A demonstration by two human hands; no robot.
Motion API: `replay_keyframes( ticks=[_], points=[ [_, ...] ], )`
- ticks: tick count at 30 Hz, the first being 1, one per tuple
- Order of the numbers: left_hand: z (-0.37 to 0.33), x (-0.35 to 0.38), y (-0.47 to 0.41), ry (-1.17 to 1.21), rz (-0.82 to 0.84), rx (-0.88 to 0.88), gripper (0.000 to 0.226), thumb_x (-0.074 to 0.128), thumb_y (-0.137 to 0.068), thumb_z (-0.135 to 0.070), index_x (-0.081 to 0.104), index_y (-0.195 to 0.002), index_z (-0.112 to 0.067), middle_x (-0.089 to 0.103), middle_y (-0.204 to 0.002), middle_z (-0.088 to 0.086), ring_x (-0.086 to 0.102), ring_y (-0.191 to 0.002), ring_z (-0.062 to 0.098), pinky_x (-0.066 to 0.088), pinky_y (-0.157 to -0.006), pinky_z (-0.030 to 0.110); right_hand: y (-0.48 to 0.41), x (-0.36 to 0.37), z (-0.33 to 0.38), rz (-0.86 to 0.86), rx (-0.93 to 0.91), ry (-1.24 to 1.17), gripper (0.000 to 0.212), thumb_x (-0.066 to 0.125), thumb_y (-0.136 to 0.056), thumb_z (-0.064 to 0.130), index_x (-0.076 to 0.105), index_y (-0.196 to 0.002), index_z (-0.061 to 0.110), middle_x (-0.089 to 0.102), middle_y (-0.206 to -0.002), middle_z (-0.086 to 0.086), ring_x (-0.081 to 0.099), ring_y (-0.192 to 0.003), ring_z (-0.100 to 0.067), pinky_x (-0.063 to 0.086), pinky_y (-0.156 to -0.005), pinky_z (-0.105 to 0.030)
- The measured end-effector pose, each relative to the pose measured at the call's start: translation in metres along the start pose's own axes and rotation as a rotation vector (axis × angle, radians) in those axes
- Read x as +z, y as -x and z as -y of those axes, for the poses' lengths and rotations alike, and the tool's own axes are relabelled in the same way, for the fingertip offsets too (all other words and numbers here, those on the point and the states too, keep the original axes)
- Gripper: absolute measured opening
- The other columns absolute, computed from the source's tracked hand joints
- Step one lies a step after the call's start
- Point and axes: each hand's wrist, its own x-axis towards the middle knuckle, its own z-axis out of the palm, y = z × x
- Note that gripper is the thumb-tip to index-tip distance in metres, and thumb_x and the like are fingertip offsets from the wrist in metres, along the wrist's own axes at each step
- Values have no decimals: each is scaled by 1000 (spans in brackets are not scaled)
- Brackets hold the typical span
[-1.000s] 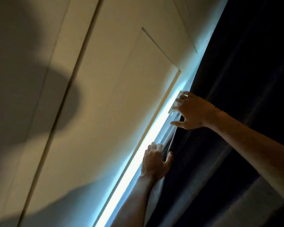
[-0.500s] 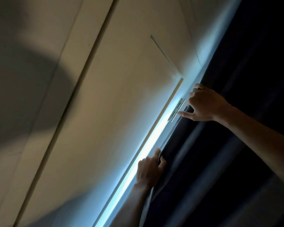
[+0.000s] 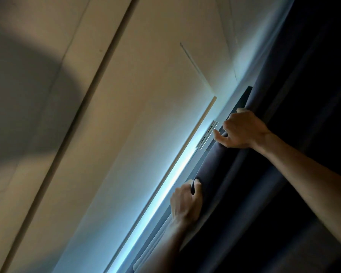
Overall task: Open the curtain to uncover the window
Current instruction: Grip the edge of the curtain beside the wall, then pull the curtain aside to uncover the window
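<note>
— Nearest to us, what is going on? 2 bare forearms reach up into the frame. The left hand (image 3: 186, 203), lower and closer, is clamped on the leading edge of the dark curtain (image 3: 264, 194), thumb and fingers pinching a fold of cloth.

— And the other hand? The right hand (image 3: 242, 131) is higher along the same edge, fingers curled around the fabric, thumb out toward a small metal fitting (image 3: 208, 134) on the frame. The 2 hands sit well apart on 1 hem.

— Which way does the cloth lie? The curtain hangs to the right of both hands and fills that side of the view; its edge runs long, from bottom centre up to upper right. Beside it, to the left, is a narrow strip of window (image 3: 165, 184) glowing pale blue, and beyond that a beige wall (image 3: 126, 115).

— So the pull goes where? Rightward, I judge, away from the lit strip, across the edge's long axis. Most of the window looks covered.

— Any lettering? No brand, label or writing can be read.
</note>
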Motion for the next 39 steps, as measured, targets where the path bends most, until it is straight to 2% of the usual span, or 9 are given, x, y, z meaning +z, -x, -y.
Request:
replay_keyframes(
  ticks=[4, 8, 14, 16, 21, 27, 32, 36, 39],
  points=[
    [-1, 4, -7, 12, -55, -133, 68, 29, -95, -58, 33, -47, -11, 39, -44, -1, 43, -43, 15, 25, -44, 31, -4, 4, 2, -38, 19, 6, 58, 42, -85, 45, 54, -43, 6, 56, -43, -16, 55, -39, -28, 50, -63, -33],
    [5, 6, -11, -25, -88, -123, 66, 27, -94, -57, 34, -47, -12, 46, -52, 6, 48, -53, 30, 28, -51, 35, -5, 8, 2, -20, 20, -2, 61, 38, -89, 44, 52, -43, 7, 55, -43, -14, 54, -41, -27, 47, -69, -36],
    [16, 13, -12, -101, -208, 102, 66, 22, -100, -47, 45, -52, -9, 56, -50, 17, 40, -41, 27, 27, -51, 31, 4, 6, 2, 13, 67, 3, 60, 39, -90, 41, 57, -47, 3, 59, -47, -18, 58, -46, -30, 47, -75, -39],
    [22, 18, -11, -137, -193, 196, 55, 18, -100, -47, 38, -59, -16, 55, -49, 16, 46, -41, 32, 27, -49, 31, 15, 5, 0, 28, 88, 16, 60, 39, -90, 41, 60, -48, 3, 60, -49, -19, 59, -48, -31, 47, -77, -39],
    [16, 40, 13, -167, -179, 348, 48, 18, -99, -47, 45, -80, -14, 60, -60, 10, 56, -52, 38, 27, -46, 33, 50, -4, -9, 50, 133, 12, 60, 39, -89, 41, 61, -49, 2, 59, -49, -21, 59, -49, -33, 45, -74, -40],
    [-9, 94, 65, -100, -221, 228, 50, 15, -99, -53, 42, -84, -15, 55, -76, 9, 55, -66, 31, 39, -47, 40, 105, -21, -20, -29, 165, 47, 50, 55, -81, 32, 59, -44, -1, 54, -42, -21, 52, -41, -32, 46, -61, -32],
    [-37, 126, 110, -46, -261, 108, 43, 20, -100, -50, 42, -87, -14, 56, -78, 11, 53, -70, 32, 40, -55, 40, 141, -29, -31, -59, 126, -18, 45, 56, -83, 26, 62, -50, -4, 55, -44, -23, 51, -39, -31, 45, -62, -37],
    [-51, 139, 131, 3, -268, 82, 48, 17, -99, -53, 39, -82, -14, 50, -74, 9, 48, -66, 30, 38, -59, 40, 174, -38, -39, -91, 167, -37, 51, 52, -86, 27, 58, -45, -2, 51, -40, -20, 24, -44, -21, 41, -62, -36],
    [-62, 150, 152, -52, -229, 92, 47, 13, -100, -51, 39, -84, -16, 49, -79, 8, 46, -71, 28, 36, -69, 40, 202, -50, -46, -112, 197, -39, 52, 52, -86, 26, 55, -43, -3, 49, -38, -20, 21, -47, -19, 41, -61, -37]
  ],
)
